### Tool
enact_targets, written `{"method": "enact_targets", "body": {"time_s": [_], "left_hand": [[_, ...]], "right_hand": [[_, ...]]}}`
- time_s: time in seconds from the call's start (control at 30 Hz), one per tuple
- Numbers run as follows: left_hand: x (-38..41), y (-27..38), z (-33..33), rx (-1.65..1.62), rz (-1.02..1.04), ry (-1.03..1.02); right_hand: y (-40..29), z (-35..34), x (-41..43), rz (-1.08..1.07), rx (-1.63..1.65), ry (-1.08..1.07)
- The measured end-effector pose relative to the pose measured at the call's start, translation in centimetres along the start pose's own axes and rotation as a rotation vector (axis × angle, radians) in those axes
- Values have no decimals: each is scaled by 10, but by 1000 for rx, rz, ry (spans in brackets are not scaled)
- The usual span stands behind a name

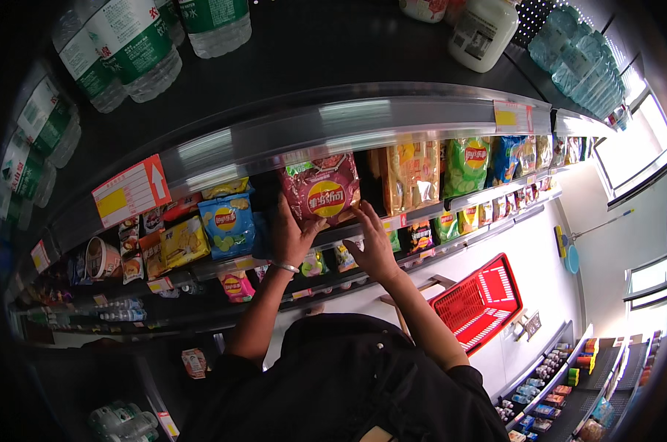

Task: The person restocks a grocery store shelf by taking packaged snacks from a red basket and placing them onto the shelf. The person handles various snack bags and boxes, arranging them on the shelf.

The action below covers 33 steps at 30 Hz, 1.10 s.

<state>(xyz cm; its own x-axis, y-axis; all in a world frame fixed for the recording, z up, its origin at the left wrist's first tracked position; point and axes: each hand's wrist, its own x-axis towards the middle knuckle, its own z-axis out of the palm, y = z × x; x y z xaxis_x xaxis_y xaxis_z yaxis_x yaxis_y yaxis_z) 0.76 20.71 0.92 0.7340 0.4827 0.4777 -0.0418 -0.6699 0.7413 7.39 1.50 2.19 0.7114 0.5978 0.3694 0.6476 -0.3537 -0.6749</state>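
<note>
A dark red bag of Lay's potato chips (322, 190) sits at the front of a snack shelf, its print upside down to me. My left hand (296, 235) grips the bag's lower left corner, thumb along the lower edge, with a bangle on that wrist. At the lower right corner is my right hand (373, 240), its fingers spread and its thumb apart from the bag; the fingertips seem to touch the edge. A blue Lay's bag (226, 225) lies left of my left hand. Gold snack packs (413, 177) stand right of the red bag.
An upper shelf (322, 66) with a clear price rail juts out above the bags, carrying bottled water (140, 55) and a white jar (483, 36). Lower shelves hold more snacks (236, 286). A red shopping basket (479, 304) rests on a wooden stool (441, 283) at right.
</note>
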Motion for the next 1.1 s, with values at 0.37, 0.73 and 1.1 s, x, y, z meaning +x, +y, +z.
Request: {"method": "enact_targets", "body": {"time_s": [0.37, 0.73, 1.1], "left_hand": [[-3, -30, 9, 10, -1, -152], [2, -30, 6, -5, -8, -192], [67, -26, -2, -433, -211, -27]], "right_hand": [[-3, 8, -12, 21, -140, -56], [-11, 6, -13, 57, -275, -83], [-17, 7, -76, 79, -1, 39]]}}
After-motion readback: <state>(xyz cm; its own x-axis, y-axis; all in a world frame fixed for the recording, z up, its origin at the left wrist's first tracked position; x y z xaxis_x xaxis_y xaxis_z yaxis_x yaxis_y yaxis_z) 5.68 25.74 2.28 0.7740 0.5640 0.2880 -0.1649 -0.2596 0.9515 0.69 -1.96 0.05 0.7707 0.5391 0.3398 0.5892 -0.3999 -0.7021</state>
